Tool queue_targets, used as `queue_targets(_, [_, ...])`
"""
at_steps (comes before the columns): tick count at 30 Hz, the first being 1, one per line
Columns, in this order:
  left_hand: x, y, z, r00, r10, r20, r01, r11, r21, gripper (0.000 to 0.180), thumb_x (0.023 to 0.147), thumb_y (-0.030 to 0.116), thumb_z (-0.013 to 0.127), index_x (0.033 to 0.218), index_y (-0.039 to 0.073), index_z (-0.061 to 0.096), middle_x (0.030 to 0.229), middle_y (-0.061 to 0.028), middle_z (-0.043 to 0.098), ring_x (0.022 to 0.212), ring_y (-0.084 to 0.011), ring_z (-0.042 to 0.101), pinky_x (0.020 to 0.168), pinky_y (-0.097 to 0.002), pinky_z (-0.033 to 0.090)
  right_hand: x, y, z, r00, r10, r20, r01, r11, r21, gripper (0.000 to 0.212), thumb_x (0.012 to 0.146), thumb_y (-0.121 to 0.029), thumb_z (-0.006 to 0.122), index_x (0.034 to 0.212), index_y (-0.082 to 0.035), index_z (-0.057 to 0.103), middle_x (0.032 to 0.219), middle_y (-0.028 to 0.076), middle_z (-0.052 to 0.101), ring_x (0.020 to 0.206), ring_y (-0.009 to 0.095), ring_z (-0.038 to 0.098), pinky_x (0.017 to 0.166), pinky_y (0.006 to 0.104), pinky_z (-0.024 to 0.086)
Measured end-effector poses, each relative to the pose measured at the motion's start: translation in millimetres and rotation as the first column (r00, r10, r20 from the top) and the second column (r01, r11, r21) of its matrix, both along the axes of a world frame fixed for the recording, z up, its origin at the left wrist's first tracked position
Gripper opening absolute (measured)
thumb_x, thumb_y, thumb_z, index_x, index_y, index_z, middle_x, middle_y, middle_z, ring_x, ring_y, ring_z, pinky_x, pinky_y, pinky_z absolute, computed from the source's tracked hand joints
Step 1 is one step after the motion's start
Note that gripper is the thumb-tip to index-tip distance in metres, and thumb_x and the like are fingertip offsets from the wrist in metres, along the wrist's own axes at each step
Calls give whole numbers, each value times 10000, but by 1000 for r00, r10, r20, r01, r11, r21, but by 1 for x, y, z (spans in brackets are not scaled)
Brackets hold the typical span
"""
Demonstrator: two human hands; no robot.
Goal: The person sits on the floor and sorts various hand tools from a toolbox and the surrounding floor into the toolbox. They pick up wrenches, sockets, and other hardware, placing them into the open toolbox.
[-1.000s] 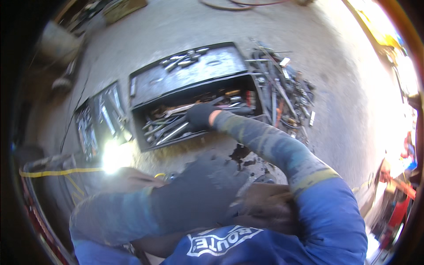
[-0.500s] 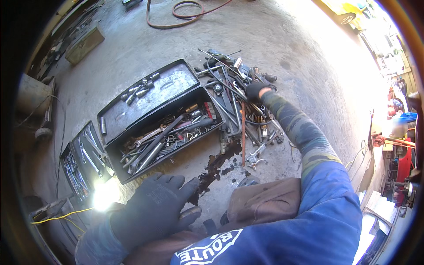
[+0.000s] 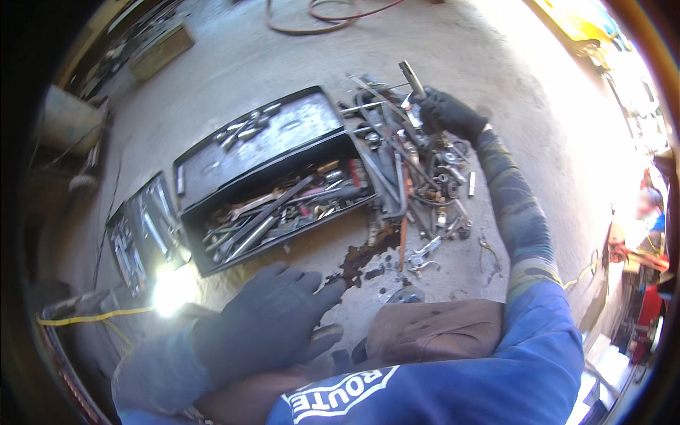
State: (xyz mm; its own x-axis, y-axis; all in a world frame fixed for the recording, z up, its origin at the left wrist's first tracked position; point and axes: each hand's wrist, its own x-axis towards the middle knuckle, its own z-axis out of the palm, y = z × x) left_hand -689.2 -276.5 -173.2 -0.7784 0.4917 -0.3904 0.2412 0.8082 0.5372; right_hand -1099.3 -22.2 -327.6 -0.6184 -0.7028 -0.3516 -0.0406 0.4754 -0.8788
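Note:
My right hand (image 3: 453,115), in a dark glove, is raised at the far side of a pile of loose tools (image 3: 407,159). Its fingers are closed round a long grey metal tool (image 3: 410,76) with a rounded end pointing away; its exact kind is blurred. Close to my body, my left hand (image 3: 273,319), also gloved, hovers palm down with fingers stretched and nothing in it. Beyond it stands an open black toolbox (image 3: 312,120), full of wrenches, bars and sockets. Several sockets (image 3: 244,127) rest in its lid.
Left of the toolbox lies an open case with wrenches (image 3: 153,232), beside a glaring lamp (image 3: 170,296) with a yellow cord (image 3: 92,316). Pliers (image 3: 489,253) and a dark stain (image 3: 361,261) mark the floor before my knee (image 3: 432,329). A hose (image 3: 304,30) coils far off.
My right hand has come up out of the pile, away from me and slightly right, with the grey tool now in it. My left hand stays spread; the whole view has shifted somewhat.

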Motion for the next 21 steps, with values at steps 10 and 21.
queue_targets(10, [12,5,-17,994,-14,-105,8,998,-58,626,988,483,680,1461,82,597,1096,-116,676,1066,-300,668,969,-439,494,171,-169,-2,426,591,-685,-534,775,337,284,987,-263,672,1215,-94,656,1018,152,745,901,361,764,817,484,597])
queue_targets(21, [24,-12,-17,989,9,-147,-4,999,36,621,988,499,673,1431,67,628,1174,-143,675,1122,-305,653,1008,-458,490,201,-185,-68,153,504,-850,-564,751,343,467,876,-249,754,1307,-114,635,1214,95,691,1122,309,710,800,482,580])
